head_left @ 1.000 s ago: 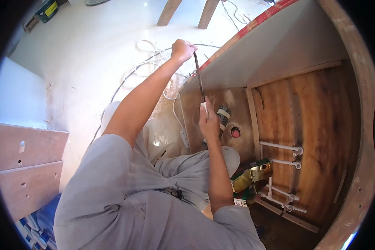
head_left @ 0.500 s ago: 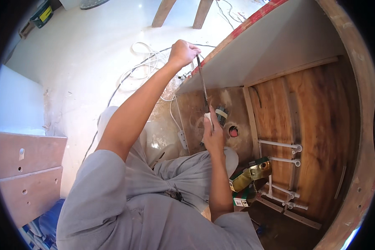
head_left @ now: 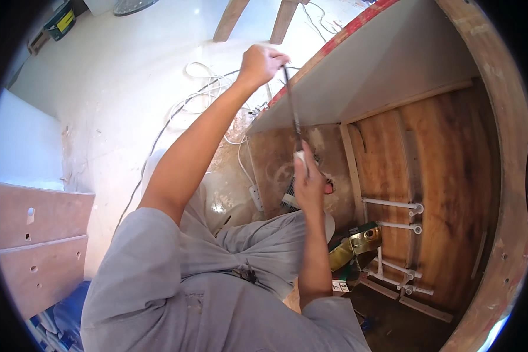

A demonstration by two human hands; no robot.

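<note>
A long, thin dark file [head_left: 293,108] with a white handle runs between my two hands, tilted, across the near face of a pale panel [head_left: 358,76] with a red edge. The far end sits in the pinched fingers of my left hand [head_left: 264,63]. Closer to my body, my right hand [head_left: 309,179] wraps around the white handle, slightly blurred. Behind the right hand, a dark striped object [head_left: 289,198] with a pale band lies partly hidden against the brown board [head_left: 276,152]. Whether the file touches the panel's edge I cannot tell.
Right of my legs stand a gold-and-green box [head_left: 365,239] and white pipes [head_left: 393,203] on a wood-grain wall. White and dark cables [head_left: 202,94] lie on the floor, with a power strip [head_left: 256,198] by my knee. Drilled boards [head_left: 47,217] stand at left.
Both hands have shifted a little up and to the right with the file. The right hand now covers the upper part of the striped object and more of its lower part shows.
</note>
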